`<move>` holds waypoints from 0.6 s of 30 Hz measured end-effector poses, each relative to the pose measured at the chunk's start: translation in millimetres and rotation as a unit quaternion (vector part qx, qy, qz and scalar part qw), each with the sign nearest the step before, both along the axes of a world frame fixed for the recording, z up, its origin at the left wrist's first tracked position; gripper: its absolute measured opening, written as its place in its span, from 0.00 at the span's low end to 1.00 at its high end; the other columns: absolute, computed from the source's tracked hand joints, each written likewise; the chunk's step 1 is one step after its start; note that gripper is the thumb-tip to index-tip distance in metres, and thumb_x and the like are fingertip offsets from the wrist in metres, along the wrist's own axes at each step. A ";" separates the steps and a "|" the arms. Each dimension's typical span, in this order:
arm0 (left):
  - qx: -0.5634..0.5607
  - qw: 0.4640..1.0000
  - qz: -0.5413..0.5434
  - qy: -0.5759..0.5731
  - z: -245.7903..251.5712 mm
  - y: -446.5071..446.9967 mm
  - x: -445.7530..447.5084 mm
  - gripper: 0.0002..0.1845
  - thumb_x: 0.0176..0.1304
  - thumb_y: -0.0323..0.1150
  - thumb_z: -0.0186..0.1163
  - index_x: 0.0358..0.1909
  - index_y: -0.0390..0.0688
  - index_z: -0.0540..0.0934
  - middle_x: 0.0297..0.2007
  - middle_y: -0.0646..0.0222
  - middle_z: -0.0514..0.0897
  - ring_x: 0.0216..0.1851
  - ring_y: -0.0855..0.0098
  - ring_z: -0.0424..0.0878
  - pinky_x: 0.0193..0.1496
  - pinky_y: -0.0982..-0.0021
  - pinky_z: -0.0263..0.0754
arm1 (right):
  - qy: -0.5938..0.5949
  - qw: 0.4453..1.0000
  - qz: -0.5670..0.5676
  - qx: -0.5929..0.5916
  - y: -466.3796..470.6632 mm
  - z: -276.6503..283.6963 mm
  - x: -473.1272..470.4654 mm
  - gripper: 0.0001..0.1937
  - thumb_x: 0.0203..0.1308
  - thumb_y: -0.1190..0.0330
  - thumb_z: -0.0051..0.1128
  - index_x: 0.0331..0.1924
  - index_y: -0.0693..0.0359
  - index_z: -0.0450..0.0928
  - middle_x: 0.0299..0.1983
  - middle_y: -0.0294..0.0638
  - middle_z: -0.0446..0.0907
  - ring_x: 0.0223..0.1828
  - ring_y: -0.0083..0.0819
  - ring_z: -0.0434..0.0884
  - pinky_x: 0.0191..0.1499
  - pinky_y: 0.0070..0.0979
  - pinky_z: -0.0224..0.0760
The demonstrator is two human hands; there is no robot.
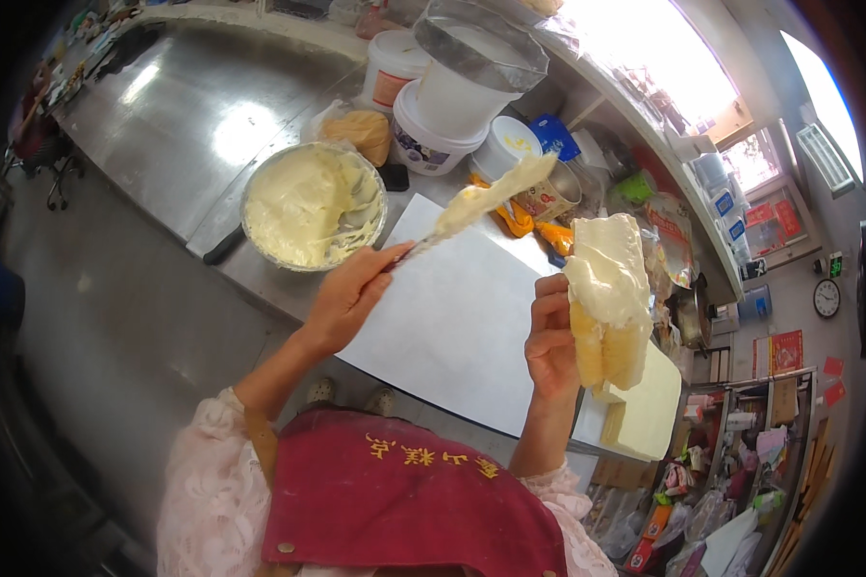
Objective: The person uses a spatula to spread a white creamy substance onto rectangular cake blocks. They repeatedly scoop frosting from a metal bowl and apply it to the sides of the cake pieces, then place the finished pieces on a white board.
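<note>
My left hand (350,296) grips the handle of a spatula (496,193), its blade thickly coated with pale yellow cream and pointing up to the right. In my right hand (554,339) a piece of yellow sponge cake (610,353) stands upright, cream spread over its upper part and facing me. The spatula blade is left of the cake, apart from it. A clear bowl of cream (292,205) rests on the metal table beyond my left hand. Beneath both hands lies a large white sheet (447,317). Pale rectangular cake slabs (646,407) lie at its right end.
A black-handled knife (224,245) lies left of the bowl. Behind the bowl are a dark phone (393,177), a wrapped tan block (361,135) and white plastic buckets (433,141). Orange bags (512,218) and a patterned tub (548,195) border the sheet's far side. Shelves (725,433) stand right.
</note>
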State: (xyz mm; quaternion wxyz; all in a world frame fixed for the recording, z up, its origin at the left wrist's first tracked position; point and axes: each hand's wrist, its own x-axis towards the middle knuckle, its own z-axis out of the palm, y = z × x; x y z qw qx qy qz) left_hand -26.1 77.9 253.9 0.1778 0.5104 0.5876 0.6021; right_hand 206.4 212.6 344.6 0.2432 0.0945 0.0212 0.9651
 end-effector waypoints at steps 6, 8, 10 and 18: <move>-0.087 0.943 -0.223 -0.233 22.1 2.8 10.0 0.20 0.76 0.33 0.49 0.65 0.39 0.74 0.33 0.77 0.72 0.34 0.81 0.67 0.36 0.77 0.67 | -0.110 0.990 -0.086 0.002 3.3 -1.8 3.7 0.30 0.64 0.65 0.63 0.69 0.56 0.67 0.67 0.43 0.65 0.67 0.39 0.68 0.59 0.33 0.80; -0.103 0.934 -0.239 -0.246 21.9 1.0 10.4 0.20 0.76 0.33 0.49 0.66 0.39 0.73 0.32 0.78 0.71 0.34 0.81 0.67 0.37 0.77 0.67 | -0.132 0.985 -0.108 0.020 6.9 -2.7 4.3 0.29 0.65 0.65 0.62 0.69 0.57 0.67 0.70 0.47 0.64 0.70 0.45 0.66 0.63 0.36 0.78; -0.075 0.932 -0.247 -0.254 18.6 -0.5 14.2 0.21 0.76 0.32 0.47 0.66 0.39 0.72 0.33 0.77 0.71 0.30 0.83 0.65 0.32 0.80 0.63 | -0.133 0.983 -0.125 0.030 8.2 -1.8 3.9 0.28 0.67 0.65 0.59 0.70 0.58 0.66 0.71 0.50 0.63 0.72 0.49 0.63 0.66 0.38 0.75; 0.051 0.988 -0.110 -0.097 16.1 19.0 59.1 0.26 0.70 0.24 0.51 0.70 0.39 0.68 0.40 0.64 0.73 0.40 0.69 0.71 0.49 0.73 0.67 | -0.187 0.925 -0.293 0.153 -2.2 18.3 -27.9 0.26 0.76 0.57 0.44 0.71 0.63 0.61 0.70 0.47 0.67 0.71 0.44 0.66 0.74 0.41 0.62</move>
